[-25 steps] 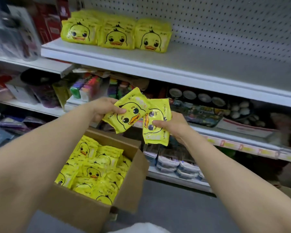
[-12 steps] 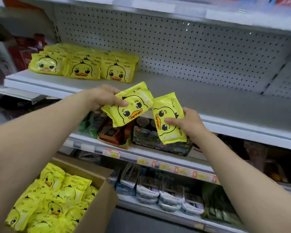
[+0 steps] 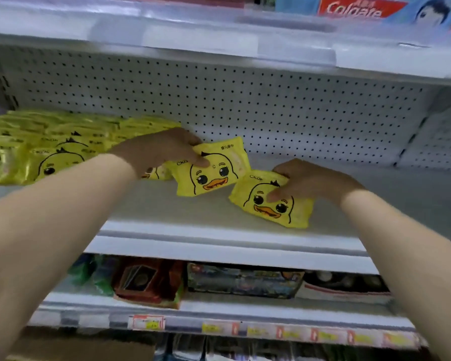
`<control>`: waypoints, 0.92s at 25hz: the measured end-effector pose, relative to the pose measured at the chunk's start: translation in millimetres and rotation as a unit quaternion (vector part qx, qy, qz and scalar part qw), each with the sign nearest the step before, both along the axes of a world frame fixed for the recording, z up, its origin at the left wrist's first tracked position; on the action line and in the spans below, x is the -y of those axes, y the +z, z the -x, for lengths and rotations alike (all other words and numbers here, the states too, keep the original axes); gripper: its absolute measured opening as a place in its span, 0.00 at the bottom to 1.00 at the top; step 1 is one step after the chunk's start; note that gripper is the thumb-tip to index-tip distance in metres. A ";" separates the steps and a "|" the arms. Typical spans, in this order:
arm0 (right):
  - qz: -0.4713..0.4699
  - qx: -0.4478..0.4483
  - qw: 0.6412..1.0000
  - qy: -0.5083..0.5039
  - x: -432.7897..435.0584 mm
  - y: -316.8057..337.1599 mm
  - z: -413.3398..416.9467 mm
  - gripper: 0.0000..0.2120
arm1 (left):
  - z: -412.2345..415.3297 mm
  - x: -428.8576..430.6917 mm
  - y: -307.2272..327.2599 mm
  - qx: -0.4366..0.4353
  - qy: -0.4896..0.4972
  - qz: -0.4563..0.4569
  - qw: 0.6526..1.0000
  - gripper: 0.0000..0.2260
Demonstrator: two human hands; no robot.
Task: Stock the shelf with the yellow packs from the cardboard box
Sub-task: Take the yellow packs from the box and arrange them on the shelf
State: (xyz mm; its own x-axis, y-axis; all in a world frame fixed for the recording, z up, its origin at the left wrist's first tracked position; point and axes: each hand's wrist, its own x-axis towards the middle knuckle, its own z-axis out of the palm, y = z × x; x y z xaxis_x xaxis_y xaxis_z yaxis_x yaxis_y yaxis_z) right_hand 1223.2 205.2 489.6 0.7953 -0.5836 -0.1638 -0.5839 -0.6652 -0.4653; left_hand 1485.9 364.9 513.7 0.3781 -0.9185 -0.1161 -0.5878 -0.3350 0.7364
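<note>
Packs (image 3: 214, 178) pinched: L hand (image 3: 156, 149), R hand (image 3: 313, 182).

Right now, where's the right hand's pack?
Head view, right of centre, at the shelf front: right hand grips this pack, left hand grips its left neighbour.

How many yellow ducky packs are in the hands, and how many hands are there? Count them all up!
Yellow duck packs being held: 2 (left pack in the left hand, right pack in the right hand)
Hands: 2
Total: 4
The pile of packs on the shelf is too blurred to count.
</note>
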 end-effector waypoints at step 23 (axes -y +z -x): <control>-0.128 0.421 0.898 0.004 7.4 -30.2 -75.9 0.06 | -7.2 7.7 -58.4 -0.147 0.041 0.270 0.951 0.05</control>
State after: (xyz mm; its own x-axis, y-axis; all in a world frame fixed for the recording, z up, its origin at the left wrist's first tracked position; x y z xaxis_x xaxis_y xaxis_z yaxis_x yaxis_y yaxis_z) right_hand 1299.1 197.8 459.3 0.7041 -0.6058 0.3704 0.0515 -0.4767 -0.8775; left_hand 1493.1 357.2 455.2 0.4751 -0.8431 0.2521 -0.3173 0.1031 0.9427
